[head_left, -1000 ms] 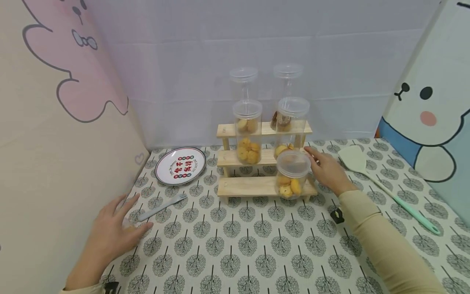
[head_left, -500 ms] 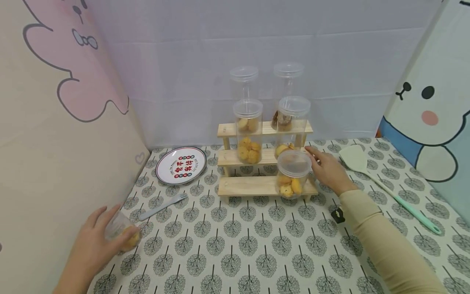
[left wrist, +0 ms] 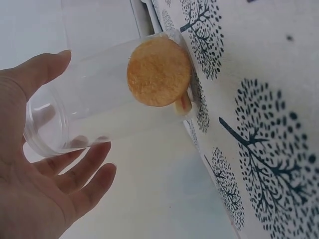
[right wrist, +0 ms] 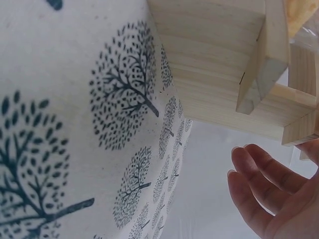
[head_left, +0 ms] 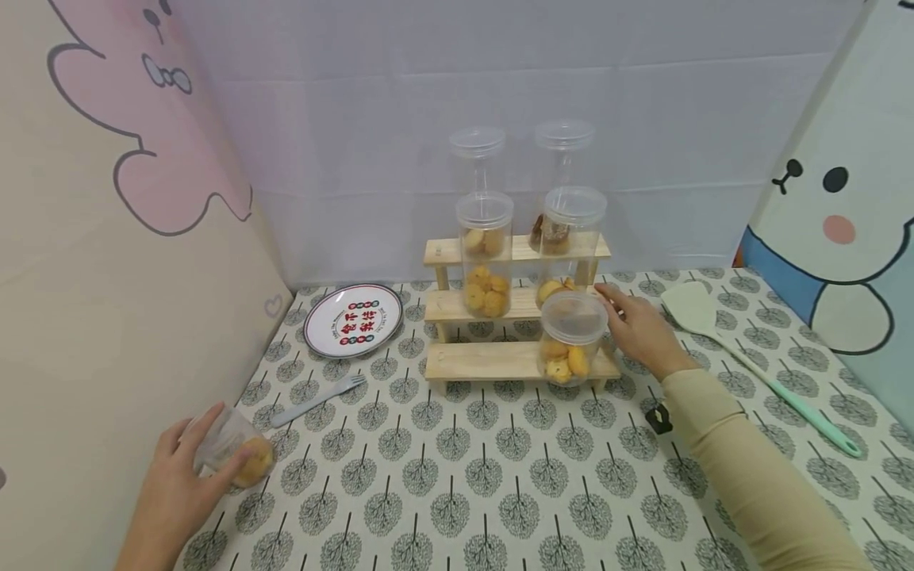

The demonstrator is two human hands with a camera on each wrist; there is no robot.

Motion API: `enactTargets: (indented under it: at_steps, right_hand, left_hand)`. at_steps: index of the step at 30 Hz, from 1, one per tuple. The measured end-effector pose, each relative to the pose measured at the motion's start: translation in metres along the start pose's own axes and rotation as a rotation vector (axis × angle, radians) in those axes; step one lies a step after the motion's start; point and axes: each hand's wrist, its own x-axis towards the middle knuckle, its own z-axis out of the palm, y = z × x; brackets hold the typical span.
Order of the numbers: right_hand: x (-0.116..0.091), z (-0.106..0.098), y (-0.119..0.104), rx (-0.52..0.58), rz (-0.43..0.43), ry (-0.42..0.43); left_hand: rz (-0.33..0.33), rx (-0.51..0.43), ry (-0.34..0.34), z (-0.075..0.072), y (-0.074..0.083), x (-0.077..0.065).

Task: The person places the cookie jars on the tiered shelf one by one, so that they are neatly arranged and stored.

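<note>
At the left of the head view, a clear lidded jar [head_left: 227, 440] with cookies in its bottom stands on the tablecloth. My left hand [head_left: 174, 493] is beside its lid end, thumb and fingers spread loosely on either side. In the left wrist view a round cookie [left wrist: 159, 72] shows through the jar's wall. My right hand [head_left: 635, 329] is at the right end of the three-step wooden rack [head_left: 478, 361], fingertips close to the middle step. Its other fingers [right wrist: 266, 191] extend loosely below the rack's end. A short cookie jar [head_left: 571, 337] sits on the lowest step.
Taller jars, one with cookies [head_left: 487, 289], stand on the upper steps. A white plate [head_left: 332, 317] and a grey fork [head_left: 317, 400] lie left of the rack. A spatula with a green handle [head_left: 807, 408] lies right. Printed cloth walls [head_left: 343, 159] enclose the back and sides.
My left hand has moved back and down to the left, its fingers loosening around the jar, which now shows more fully. My right hand has stayed at the rack's end.
</note>
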Motion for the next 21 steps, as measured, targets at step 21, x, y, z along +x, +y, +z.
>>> enactTargets:
  at_steps: [21]
  right_hand:
    - [0.0007,0.0003,-0.0004,0.009,0.005,0.002]
  left_hand:
    - [-0.015,-0.023,-0.004,0.0006,-0.0023,0.0017]
